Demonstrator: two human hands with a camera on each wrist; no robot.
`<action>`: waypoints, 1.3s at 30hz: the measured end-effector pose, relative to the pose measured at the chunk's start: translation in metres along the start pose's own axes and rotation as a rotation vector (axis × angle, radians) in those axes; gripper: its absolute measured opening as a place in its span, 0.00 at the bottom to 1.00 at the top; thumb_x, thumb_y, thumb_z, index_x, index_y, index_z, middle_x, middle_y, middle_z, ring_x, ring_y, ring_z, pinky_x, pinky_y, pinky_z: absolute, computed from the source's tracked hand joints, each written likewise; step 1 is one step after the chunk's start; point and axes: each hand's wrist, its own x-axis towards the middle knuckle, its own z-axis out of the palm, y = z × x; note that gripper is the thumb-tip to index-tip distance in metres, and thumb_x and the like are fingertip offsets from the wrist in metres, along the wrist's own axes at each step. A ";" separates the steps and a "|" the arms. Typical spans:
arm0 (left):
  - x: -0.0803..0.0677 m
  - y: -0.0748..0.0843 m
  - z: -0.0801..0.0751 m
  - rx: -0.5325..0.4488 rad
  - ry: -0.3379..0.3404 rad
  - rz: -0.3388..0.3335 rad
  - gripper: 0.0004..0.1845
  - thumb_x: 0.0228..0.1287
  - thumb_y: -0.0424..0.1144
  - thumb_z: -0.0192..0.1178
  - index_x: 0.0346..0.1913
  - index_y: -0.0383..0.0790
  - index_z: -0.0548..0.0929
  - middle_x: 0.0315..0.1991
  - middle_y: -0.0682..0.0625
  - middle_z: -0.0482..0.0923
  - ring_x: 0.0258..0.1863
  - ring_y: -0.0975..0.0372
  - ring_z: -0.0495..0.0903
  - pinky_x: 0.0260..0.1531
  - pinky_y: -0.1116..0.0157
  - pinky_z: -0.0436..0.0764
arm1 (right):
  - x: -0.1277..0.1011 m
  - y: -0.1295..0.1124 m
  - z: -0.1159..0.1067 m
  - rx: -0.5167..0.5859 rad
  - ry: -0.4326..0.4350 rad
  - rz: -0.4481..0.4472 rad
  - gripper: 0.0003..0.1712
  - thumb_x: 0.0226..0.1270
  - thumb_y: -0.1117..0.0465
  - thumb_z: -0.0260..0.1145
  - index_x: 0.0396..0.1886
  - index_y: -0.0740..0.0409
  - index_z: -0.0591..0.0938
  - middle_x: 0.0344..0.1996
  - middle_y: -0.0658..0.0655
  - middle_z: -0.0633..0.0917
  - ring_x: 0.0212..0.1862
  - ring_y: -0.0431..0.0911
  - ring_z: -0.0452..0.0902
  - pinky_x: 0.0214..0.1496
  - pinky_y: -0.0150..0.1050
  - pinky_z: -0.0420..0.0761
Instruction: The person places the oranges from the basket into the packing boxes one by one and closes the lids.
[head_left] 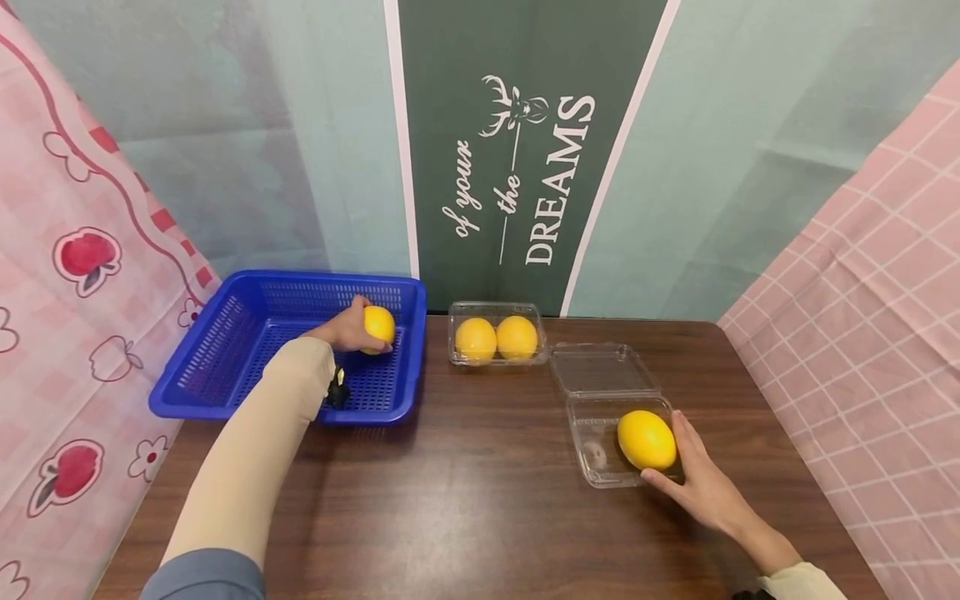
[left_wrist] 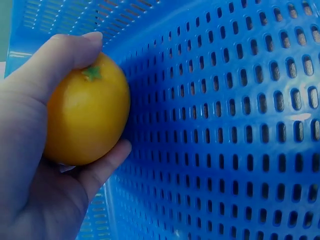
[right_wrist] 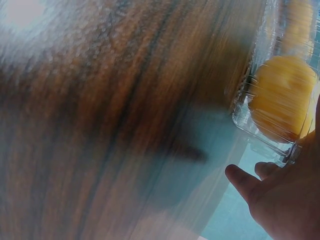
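Observation:
My left hand (head_left: 347, 327) grips a yellow orange (head_left: 379, 327) inside the blue basket (head_left: 171, 392). In the left wrist view, the thumb lies near the green stem end of that orange (left_wrist: 90, 112) and the fingers are on its other side. My right hand (head_left: 705, 483) is beside another orange (head_left: 646, 440) in the open clear plastic box (head_left: 592, 477), its fingers and thumb fairly straight. The right wrist view is blurred; it shows the right hand (right_wrist: 285, 195) by clear plastic with an orange (right_wrist: 282, 100) in it.
A clear box (head_left: 498, 309) with two oranges (head_left: 476, 339) stands against the back wall, between the basket and the open box. The open box's lid (head_left: 603, 369) lies folded back towards the wall. Brown wooden table (head_left: 450, 500) lies between the arms; pink cloth hangs on both sides.

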 end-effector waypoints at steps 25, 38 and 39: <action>-0.025 0.013 -0.042 0.019 0.011 0.042 0.51 0.61 0.47 0.72 0.71 0.29 0.47 0.57 0.29 0.66 0.51 0.42 0.73 0.52 0.48 0.75 | -0.010 0.002 0.014 -0.016 0.025 -0.008 0.64 0.68 0.46 0.71 0.81 0.66 0.36 0.79 0.75 0.41 0.77 0.73 0.41 0.61 0.79 0.59; -0.034 0.047 -0.052 -0.039 0.022 0.081 0.47 0.62 0.47 0.72 0.69 0.32 0.51 0.57 0.32 0.67 0.51 0.44 0.72 0.51 0.50 0.74 | -0.003 0.007 0.007 -0.008 0.014 -0.020 0.64 0.69 0.47 0.70 0.81 0.62 0.34 0.79 0.75 0.41 0.77 0.73 0.39 0.61 0.79 0.58; -0.035 0.049 -0.053 -0.041 0.023 0.074 0.47 0.62 0.47 0.72 0.69 0.32 0.51 0.57 0.32 0.67 0.51 0.44 0.72 0.52 0.50 0.74 | -0.003 0.007 0.006 -0.010 0.012 -0.020 0.64 0.69 0.47 0.70 0.81 0.62 0.34 0.79 0.75 0.41 0.77 0.73 0.39 0.61 0.79 0.58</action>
